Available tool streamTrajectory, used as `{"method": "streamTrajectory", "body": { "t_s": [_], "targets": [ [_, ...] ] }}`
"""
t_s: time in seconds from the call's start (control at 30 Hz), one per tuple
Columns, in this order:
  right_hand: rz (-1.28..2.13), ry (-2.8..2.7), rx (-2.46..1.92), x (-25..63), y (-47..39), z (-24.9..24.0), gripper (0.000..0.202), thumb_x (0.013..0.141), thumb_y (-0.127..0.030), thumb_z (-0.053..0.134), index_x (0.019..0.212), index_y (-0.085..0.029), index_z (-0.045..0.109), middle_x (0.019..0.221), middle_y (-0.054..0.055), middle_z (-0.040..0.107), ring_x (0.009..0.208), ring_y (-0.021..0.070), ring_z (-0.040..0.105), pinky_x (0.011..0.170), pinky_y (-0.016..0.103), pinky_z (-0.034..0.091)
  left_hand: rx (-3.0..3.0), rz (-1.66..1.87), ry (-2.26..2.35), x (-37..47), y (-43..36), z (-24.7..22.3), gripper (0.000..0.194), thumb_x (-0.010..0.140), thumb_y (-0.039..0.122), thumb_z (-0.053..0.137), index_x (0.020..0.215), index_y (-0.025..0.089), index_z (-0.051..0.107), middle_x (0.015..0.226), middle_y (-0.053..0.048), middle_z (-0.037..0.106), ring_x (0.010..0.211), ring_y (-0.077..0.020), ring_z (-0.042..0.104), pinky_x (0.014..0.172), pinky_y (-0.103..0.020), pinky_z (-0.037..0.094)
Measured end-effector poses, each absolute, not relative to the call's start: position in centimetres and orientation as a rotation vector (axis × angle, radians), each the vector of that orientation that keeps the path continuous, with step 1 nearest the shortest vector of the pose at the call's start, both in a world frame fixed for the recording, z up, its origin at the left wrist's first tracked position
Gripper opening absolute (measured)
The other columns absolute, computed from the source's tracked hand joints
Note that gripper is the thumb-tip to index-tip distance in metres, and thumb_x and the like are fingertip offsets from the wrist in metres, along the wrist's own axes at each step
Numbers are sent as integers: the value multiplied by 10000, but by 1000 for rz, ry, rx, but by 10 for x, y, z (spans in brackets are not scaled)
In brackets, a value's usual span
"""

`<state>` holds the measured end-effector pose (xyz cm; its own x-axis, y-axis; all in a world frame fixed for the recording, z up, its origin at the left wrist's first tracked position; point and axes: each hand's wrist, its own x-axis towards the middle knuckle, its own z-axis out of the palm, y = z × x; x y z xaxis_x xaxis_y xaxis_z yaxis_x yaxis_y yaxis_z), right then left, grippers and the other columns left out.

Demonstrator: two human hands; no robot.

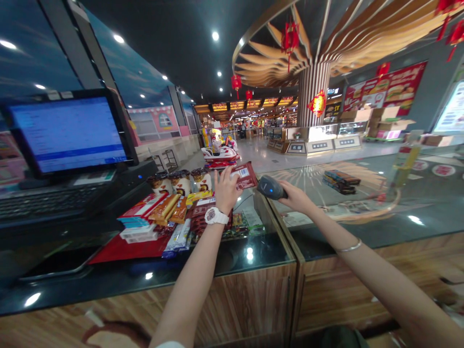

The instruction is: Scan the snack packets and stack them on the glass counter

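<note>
Above the glass counter (235,263), the left hand (226,187) pinches a dark red packet (247,180) by its left side, a white label showing on its face. Taking that hand as the dial's centre, the packet sits at two o'clock. At three o'clock, the right hand (293,197) is closed round a dark scanner (270,187) — its head just beside the packet's right end. Three lidded cups (180,183) stand in a row at nine o'clock; orange wrapped snacks (166,209) lie between eight and nine. Farther out at three o'clock rest some dark packs (340,181) — well apart from both hands.
</note>
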<state>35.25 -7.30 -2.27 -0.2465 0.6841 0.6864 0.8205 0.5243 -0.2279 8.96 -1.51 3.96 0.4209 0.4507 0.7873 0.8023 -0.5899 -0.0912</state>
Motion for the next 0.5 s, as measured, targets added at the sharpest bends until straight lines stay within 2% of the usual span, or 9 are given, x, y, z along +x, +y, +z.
{"method": "streamTrajectory", "body": {
  "t_s": [0.1,0.23,0.5],
  "targets": [
    [-292,-2130,-1240,360,-68,-25,493,793,-191,587,1285,-168,570,1291,151,624,1199,302,572,1002,463,448,-2226,-1035,-1078,91,-16,41,302,741,223,686,1038,222,634,1444,-117,512,1355,-309,448,1212,-572,189],
    [-354,-2189,-1445,367,-65,-30,446,790,-118,570,1230,-171,617,1184,146,689,1139,301,606,1018,499,402,-2234,-1034,-1076,92,-17,41,305,744,241,691,1043,227,636,1437,-109,519,1341,-305,463,1216,-560,184],
    [-259,-2129,-1636,375,-59,-36,371,820,-160,639,1191,-164,630,1147,128,709,1064,275,654,890,361,466,-2284,-1049,-1037,99,-21,40,279,758,268,689,1030,227,642,1458,-102,500,1350,-310,450,1220,-551,171]
  ]
}}
